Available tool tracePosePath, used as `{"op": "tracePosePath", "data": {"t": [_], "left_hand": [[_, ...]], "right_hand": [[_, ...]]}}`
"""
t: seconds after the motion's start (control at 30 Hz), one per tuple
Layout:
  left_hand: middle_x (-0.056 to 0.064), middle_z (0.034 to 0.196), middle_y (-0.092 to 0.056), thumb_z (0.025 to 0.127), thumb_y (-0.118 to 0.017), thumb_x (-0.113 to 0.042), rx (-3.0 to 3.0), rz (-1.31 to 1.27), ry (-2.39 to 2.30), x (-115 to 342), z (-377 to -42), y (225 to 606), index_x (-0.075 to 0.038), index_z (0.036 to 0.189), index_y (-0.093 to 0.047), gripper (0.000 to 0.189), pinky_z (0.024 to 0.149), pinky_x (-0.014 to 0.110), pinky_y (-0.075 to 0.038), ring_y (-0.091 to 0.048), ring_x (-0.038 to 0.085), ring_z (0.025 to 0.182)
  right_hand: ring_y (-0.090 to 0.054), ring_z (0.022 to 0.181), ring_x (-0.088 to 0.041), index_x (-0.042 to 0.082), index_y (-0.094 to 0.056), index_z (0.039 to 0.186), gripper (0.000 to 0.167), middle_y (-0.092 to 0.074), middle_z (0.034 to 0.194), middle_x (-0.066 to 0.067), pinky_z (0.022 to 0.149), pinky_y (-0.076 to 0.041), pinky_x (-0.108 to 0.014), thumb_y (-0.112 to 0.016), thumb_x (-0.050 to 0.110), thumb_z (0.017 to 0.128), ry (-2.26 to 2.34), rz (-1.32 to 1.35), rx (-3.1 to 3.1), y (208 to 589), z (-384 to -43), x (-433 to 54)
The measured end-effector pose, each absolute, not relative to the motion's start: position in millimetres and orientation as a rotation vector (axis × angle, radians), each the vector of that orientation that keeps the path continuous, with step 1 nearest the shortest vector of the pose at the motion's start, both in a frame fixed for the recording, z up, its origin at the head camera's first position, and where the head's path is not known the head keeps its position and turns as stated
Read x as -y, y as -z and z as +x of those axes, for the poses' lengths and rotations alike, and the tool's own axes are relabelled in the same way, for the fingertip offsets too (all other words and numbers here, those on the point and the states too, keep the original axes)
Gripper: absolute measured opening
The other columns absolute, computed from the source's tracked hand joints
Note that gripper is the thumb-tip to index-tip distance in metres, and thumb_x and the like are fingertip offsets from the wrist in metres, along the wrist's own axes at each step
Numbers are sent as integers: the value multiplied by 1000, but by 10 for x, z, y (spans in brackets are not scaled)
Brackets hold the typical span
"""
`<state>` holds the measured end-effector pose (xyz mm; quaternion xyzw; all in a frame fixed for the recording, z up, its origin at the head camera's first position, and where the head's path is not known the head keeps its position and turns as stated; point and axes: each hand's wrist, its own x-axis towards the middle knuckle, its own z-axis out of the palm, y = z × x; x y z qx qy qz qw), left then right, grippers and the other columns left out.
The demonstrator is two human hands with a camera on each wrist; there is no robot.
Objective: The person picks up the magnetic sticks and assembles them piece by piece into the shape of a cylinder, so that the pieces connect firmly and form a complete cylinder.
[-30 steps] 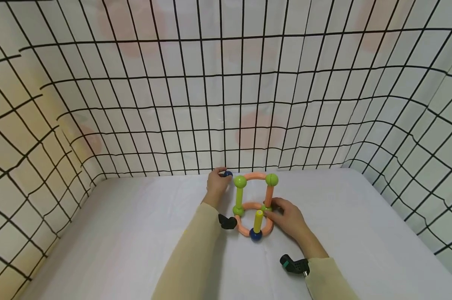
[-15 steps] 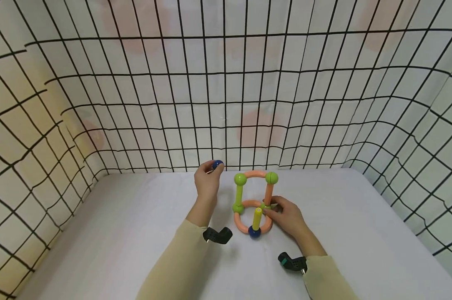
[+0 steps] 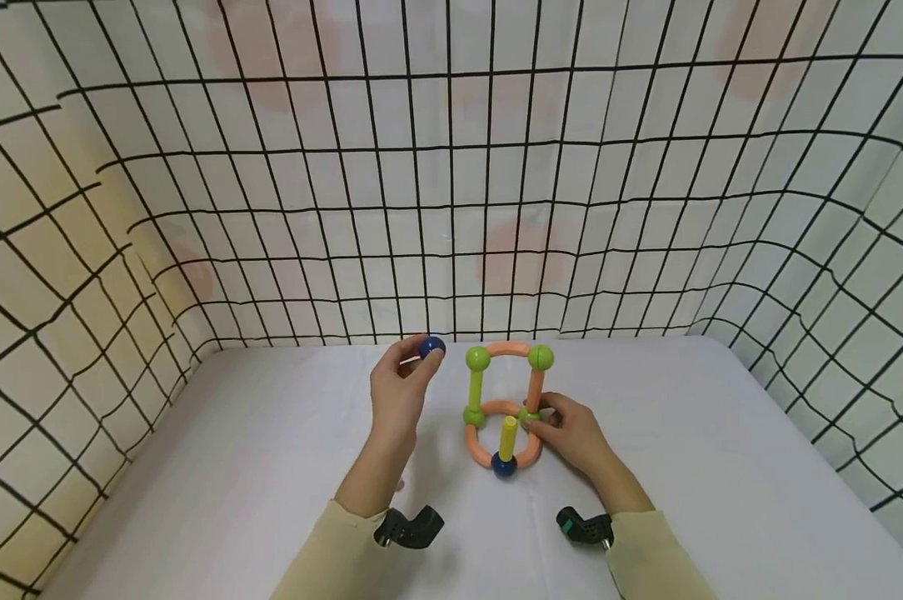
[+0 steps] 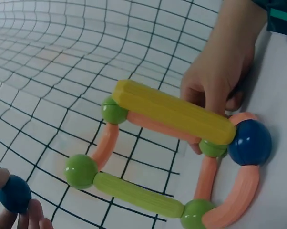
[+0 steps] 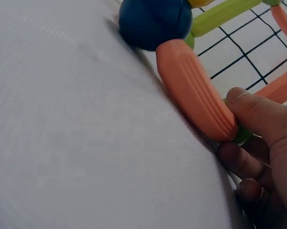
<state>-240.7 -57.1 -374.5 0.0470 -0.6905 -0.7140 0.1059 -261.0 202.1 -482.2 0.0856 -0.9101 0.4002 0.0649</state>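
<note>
My left hand [image 3: 399,392] pinches a loose blue ball [image 3: 432,347] between thumb and fingers, raised above the table to the left of a ball-and-rod structure. That structure has green balls [image 4: 81,171] at its corners, an upright green rod [image 3: 476,390], an upright orange rod [image 3: 536,390] and curved orange rods [image 4: 235,198]. At its front a second blue ball [image 3: 504,464] carries a standing yellow rod [image 3: 507,439]. With thumb and fingers, my right hand [image 3: 575,433] grips the lower right green ball [image 3: 529,417], partly hidden by the fingers.
The structure stands on a white-covered table [image 3: 684,467]. A white wall with a black grid [image 3: 451,208] rises behind it and along both sides. Near my left wrist a small pinkish piece [image 3: 400,484] shows, mostly hidden by the arm.
My left hand has lifted the blue ball from behind the structure and drawn it left and nearer to me. My right hand keeps its hold at the same place.
</note>
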Motion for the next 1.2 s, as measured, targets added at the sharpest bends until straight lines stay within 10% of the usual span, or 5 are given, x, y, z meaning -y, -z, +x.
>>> {"op": "tracePosePath", "data": {"t": [1.2], "left_hand": [[6,119,-71,94,-69,-12,2463,-810,2140,514,-2197,3980,-20,128,-65,36,95,27,-55,-68,16,108]], "right_hand": [[-53,75,-11,8,-67,120,39,-71,113,-9,68,-45,-25,-76,28,89,-1157,301,2760,4825,-2582,-1884]]}}
